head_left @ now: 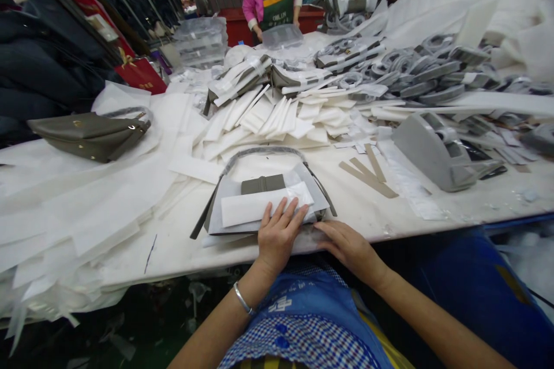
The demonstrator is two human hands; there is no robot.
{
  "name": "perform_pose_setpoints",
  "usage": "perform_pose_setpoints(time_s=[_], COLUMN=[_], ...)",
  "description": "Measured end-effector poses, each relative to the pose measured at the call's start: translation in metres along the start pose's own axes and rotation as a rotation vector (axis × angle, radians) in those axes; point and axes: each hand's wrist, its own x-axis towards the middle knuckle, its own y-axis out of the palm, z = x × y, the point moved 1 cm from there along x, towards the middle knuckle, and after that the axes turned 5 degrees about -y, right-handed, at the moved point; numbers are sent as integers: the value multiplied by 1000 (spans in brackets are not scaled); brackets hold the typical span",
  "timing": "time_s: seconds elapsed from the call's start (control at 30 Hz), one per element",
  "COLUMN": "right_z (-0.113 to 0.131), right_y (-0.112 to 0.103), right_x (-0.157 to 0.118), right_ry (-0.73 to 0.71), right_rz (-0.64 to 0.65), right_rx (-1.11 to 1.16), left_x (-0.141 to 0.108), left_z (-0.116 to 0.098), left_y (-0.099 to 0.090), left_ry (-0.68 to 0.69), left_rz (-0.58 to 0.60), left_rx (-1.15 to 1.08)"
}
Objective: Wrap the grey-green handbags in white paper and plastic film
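A dark handbag [262, 184] lies flat near the table's front edge, partly covered by thin white paper, its wrapped handle [264, 151] arching away from me. Across it rests a white foam strip [246, 209]. My left hand [279, 233] presses on this strip with fingers stretched out. At the bag's lower right corner is my right hand [346, 248], its thumb and fingertips close together at the edge; whether something thin is between them is hard to see.
White paper sheets [121, 202] spread over the left side, with another olive handbag [90, 134] on them. Foam pieces [277, 118] heap up beyond my bag. Tan strips [367, 176] and a grey wrapped piece [433, 150] lie to the right. A person in a green apron [277, 6] stands across the table.
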Motion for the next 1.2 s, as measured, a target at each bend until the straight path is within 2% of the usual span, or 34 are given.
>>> perform_pose_setpoints(time_s=[0.13, 0.23, 0.37, 0.5, 0.7, 0.93, 1.03, 1.2], right_z=[2, 7, 17, 30, 45, 56, 57, 65], right_y=[-3, -5, -3, -3, -20, -42, -49, -54], right_x=[4, 8, 6, -5, -15, 15, 29, 32], right_ry=[9, 34, -52, -85, -83, -143, -184, -192], right_rz=[24, -29, -79, -48, -14, -38, -11, 16], right_rx=[-93, -162, -76, 27, -2, -29, -38, -53], left_x=[0, 0, -1, -2, -1, -3, -5, -4], left_z=[0, 0, 0, 1, 4, 4, 5, 7], left_y=[-1, -1, 1, 4, 8, 8, 8, 10], left_ry=[-9, -13, -10, -17, -14, 6, 24, 14], left_rz=[12, 17, 10, 4, 20, 23, 17, -23], left_rx=[5, 10, 18, 23, 21, 13, 2, -18])
